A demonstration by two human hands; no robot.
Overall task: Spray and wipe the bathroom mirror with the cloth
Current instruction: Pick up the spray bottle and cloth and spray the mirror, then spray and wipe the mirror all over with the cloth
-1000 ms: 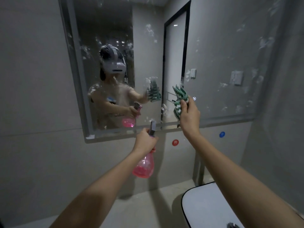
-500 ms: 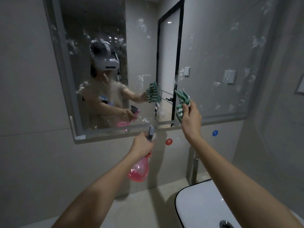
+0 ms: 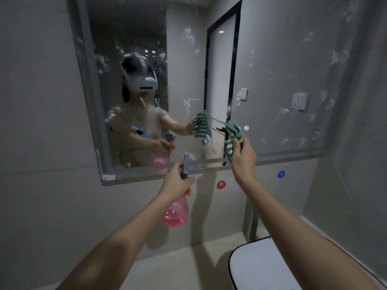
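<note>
The right hand (image 3: 243, 158) has a tight grip on the green and white cloth (image 3: 232, 139), with the fingers pinching it in a bunch. The cloth is up in front of the mirror (image 3: 272, 80), near its bottom edge; I cannot tell if it touches the glass. The left hand (image 3: 177, 185) has its grip wrapped around the neck of the pink spray bottle (image 3: 176, 212). The bottle hangs below the hand, just under the mirror's bottom edge. The mirror is on the gray wall and has white smudges all over it. A red sticker (image 3: 221, 184) and a blue sticker (image 3: 281, 174) are on the wall under it. A white sink (image 3: 261, 266) is at the bottom right.
</note>
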